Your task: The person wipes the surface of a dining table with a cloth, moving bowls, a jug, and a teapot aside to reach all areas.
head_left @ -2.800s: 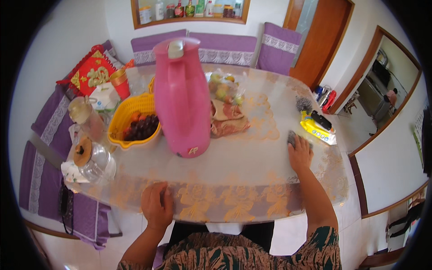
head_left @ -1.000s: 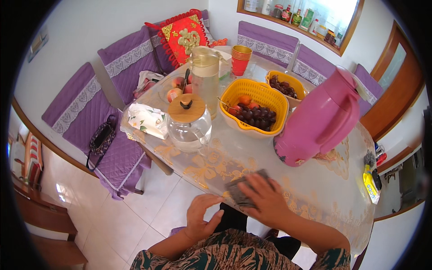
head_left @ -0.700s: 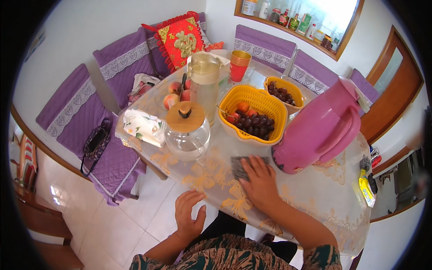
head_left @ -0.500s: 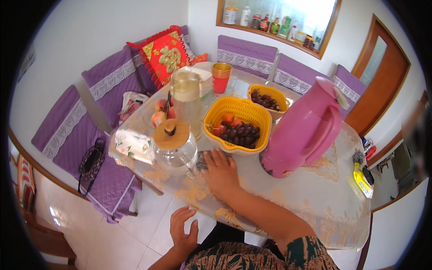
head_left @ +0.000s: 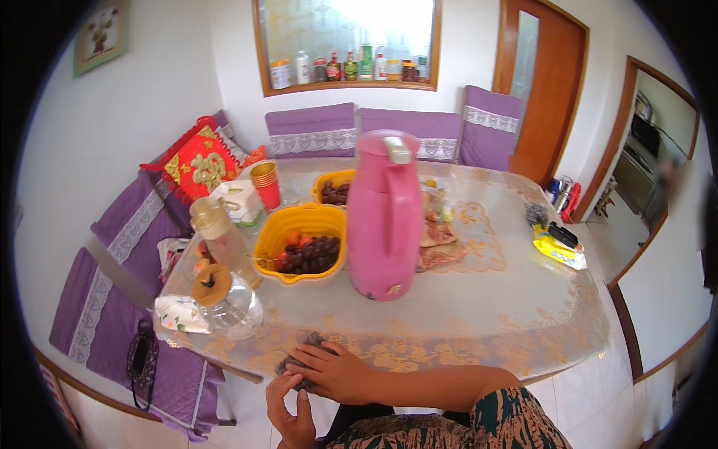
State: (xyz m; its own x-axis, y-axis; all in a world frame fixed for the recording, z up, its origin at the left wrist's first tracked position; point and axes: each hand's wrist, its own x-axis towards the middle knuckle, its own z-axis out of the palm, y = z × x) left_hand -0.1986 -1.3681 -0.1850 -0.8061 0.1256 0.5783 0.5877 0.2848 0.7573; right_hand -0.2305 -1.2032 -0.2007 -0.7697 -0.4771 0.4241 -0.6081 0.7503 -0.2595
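Note:
My right hand (head_left: 333,372) lies over a crumpled dark-grey rag (head_left: 314,343) at the near edge of the table, its fingers bent round it. Just below and to the left is my left hand (head_left: 290,410), thumb and fingers apart, with its fingertips close by the rag; whether they touch it is unclear. A tall pink thermos jug (head_left: 383,232) stands upright beyond my right hand. Left of the jug, a yellow basket (head_left: 278,278) holds dark grapes and some reddish fruit. A glass pot with a wooden lid (head_left: 238,308) stands near the left edge.
The table (head_left: 479,322) has a gold-patterned clear cover. A taller glass pitcher (head_left: 224,238), red cups (head_left: 266,187), a tissue box (head_left: 239,200) and a second yellow basket (head_left: 329,178) stand farther back. A yellow packet (head_left: 559,251) lies at right. Purple-covered chairs (head_left: 310,129) surround the table.
My right hand has drawn the grey rag toward me to the table's near edge. My left hand has come up close to it. The view has swung to the right.

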